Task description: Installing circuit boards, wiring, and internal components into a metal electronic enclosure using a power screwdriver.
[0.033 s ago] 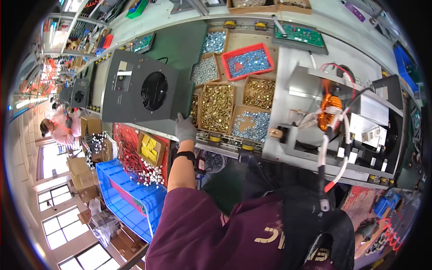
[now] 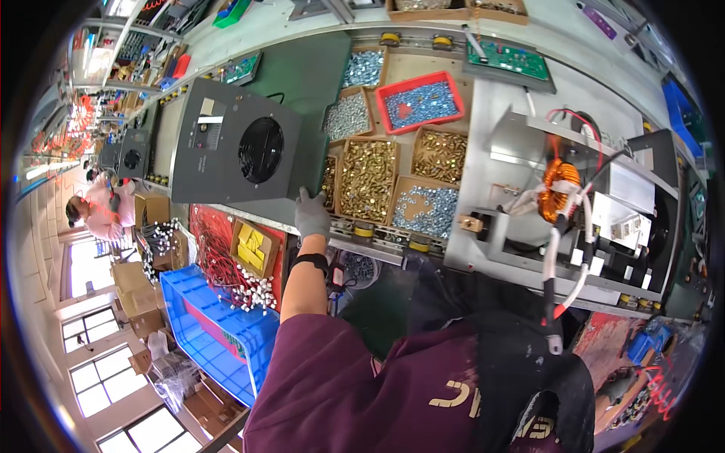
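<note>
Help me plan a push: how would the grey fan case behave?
The grey fan case looks stiff, given flat panels. Its boxy shape suggests sliding, not rolling. It dwarfs the left hand, so it may be heavy.

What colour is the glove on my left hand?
Grey; the glove shows best in the head view.

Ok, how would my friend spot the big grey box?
Start at the big blue crate, lower left, and go up past the red wires. There sits the dark grey box with the round fan, by the gloved left hand. A similar box farther left looks tiny; this one looks huge.
</note>
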A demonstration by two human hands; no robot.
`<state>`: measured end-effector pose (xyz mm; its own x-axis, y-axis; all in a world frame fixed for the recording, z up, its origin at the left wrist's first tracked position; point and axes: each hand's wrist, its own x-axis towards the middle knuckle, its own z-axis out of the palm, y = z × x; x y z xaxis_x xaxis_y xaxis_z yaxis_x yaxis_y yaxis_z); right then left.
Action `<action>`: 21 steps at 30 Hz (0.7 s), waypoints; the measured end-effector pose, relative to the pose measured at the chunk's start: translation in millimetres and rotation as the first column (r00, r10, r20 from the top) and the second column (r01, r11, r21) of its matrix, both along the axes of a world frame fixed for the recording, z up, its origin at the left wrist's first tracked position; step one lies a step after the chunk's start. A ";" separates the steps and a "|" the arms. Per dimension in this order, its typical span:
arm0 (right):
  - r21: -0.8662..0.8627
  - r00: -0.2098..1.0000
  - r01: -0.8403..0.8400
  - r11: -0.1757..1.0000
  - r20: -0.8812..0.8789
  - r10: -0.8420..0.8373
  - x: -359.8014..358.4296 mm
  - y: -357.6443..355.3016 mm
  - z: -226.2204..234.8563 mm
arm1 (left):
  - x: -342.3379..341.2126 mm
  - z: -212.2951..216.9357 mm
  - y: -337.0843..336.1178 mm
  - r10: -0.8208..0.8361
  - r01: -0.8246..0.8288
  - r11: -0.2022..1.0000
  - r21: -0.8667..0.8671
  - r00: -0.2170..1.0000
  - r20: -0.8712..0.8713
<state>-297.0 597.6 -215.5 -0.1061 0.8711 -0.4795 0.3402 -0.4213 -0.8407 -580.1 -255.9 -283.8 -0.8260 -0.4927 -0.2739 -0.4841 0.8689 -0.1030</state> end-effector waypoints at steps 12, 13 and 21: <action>0.729 0.971 -0.088 0.678 -0.088 0.221 -136.6 -140.3 185.0 | -29.7 -29.4 -10.9 -0.200 0.202 0.979 -0.013 0.976 0.091; 0.704 0.963 -0.036 0.709 -0.165 0.214 -141.6 -149.9 198.8 | -34.0 -36.3 -13.0 -0.240 0.240 0.971 -0.017 0.971 0.015; 0.763 0.513 -0.144 0.630 -0.487 0.707 -166.4 -225.9 262.4 | -44.9 -39.5 -23.7 -0.180 0.175 0.983 0.060 0.980 0.086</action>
